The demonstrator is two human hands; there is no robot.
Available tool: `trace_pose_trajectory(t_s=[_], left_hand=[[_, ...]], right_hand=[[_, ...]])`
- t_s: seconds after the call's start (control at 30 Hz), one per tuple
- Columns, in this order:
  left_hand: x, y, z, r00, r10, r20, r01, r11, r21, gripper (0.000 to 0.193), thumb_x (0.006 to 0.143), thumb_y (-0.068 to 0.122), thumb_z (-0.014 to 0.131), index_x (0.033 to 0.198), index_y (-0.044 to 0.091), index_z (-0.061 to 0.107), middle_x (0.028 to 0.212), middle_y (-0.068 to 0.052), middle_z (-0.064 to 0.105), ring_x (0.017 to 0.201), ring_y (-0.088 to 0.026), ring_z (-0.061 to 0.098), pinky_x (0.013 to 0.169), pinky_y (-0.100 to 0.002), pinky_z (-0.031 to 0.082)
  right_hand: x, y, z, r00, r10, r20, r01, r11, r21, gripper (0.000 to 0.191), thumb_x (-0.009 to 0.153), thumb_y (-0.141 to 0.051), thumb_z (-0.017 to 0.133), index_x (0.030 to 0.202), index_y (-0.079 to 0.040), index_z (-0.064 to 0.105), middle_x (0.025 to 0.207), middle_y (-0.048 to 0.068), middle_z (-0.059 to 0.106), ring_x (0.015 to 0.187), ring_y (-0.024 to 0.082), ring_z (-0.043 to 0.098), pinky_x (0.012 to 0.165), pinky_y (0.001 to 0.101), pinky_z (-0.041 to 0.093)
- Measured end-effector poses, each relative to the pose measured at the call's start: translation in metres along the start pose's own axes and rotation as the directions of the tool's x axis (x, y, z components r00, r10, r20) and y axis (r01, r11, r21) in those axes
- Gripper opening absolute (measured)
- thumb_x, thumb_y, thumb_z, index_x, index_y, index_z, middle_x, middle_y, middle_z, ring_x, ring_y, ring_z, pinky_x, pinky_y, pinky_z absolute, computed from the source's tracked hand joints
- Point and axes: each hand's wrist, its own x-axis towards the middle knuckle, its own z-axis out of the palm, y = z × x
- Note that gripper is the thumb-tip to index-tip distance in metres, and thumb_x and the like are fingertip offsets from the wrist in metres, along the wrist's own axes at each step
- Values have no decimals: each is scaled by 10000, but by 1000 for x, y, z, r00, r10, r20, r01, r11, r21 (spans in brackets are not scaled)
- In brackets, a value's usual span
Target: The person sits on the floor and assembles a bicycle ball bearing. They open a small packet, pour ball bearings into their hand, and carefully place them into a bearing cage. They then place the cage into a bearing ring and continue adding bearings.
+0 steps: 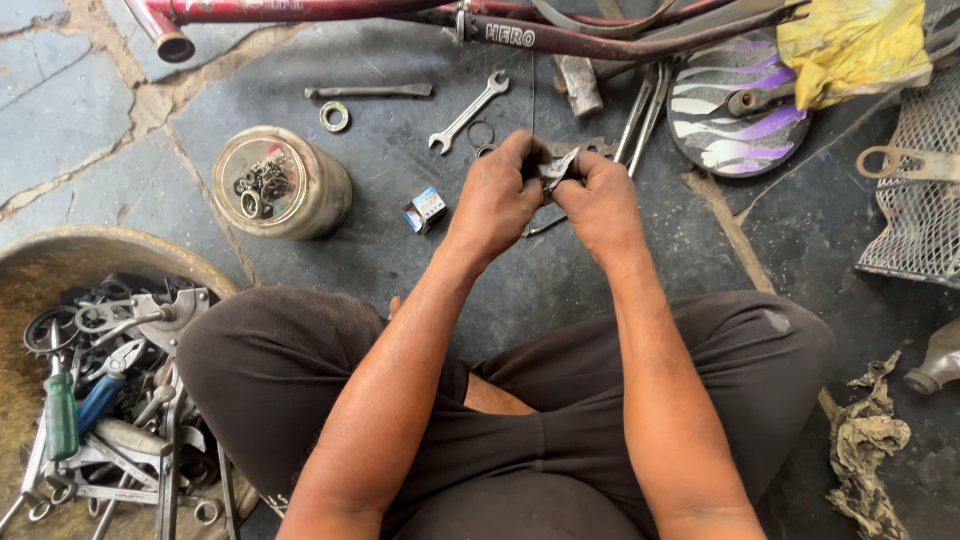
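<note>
Both hands, left hand (497, 195) and right hand (598, 200), pinch a small grey part (556, 168) together at 12 o'clock above the floor (400, 170); greasy fingers could slip, dropping it among the spanner (468, 112) and rings (481, 133).

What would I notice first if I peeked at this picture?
Two grimy hands, the left hand and the right hand, meet in the middle, pinching a small crumpled silvery piece. At lower left a basin brims with tools. A jar of small metal parts lies on its side at upper left.
</note>
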Motion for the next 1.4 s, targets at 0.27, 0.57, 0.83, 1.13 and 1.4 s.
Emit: trace_pose_trajectory(t_s=[0.27,0.57,0.83,1.13,1.4], left_hand=[[0,0,3,994,-79,-77,81,996,32,143,819,33,637,952,11,686,811,-136,735,729,-238,729,689,-375,549],[4,-15,11,973,-194,-124,185,980,-78,141,787,87,682,892,4,724,770,-106,758,689,-168,736,642,-322,570],[-13,-5,33,975,-211,-72,210,978,-18,149,775,103,661,882,14,715,791,-144,755,725,-243,743,709,-367,571],[-18,7,38,973,-230,-22,230,972,35,154,785,109,664,885,3,712,817,-163,753,760,-287,742,731,-400,567],[-19,18,32,953,-302,27,301,953,21,155,814,103,650,916,11,721,788,-137,753,688,-231,737,668,-368,580]], right_hand=[[4,7,-2,998,67,-16,-62,976,208,73,849,-42,652,863,1,709,712,-27,626,596,42,488,498,234,377],[1,2,-17,965,227,131,-260,766,588,121,944,-187,673,867,-95,655,593,-53,497,411,31,364,352,225,252],[-1,12,-23,999,28,-41,32,266,963,541,1031,-582,588,801,-92,600,689,42,522,523,132,417,494,280,323],[-9,5,-18,994,91,-67,40,270,962,661,988,-695,517,762,-77,575,700,75,536,540,163,440,495,298,339],[-13,-3,-13,989,80,-122,87,352,932,724,980,-745,469,747,-67,568,684,82,528,530,174,453,499,297,362]])
